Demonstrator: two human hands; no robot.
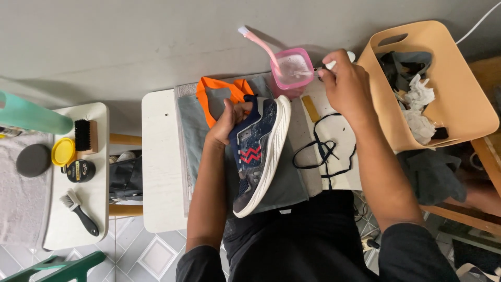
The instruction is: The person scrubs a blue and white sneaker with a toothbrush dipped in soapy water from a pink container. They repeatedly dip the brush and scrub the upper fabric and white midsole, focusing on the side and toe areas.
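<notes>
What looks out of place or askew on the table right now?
The shoe has no laces; a loose black lace lies tangled on the table beside it. Nothing looks spilled or damaged.

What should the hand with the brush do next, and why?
Probably lift the brush out of the pink cup and bring it to the shoe. The right hand holds its head in the cup, while the left hand holds the shoe tilted, laces out.

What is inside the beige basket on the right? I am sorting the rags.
The beige basket holds dark cloths and crumpled white rags. Anything beneath them is covered and cannot be seen.
</notes>
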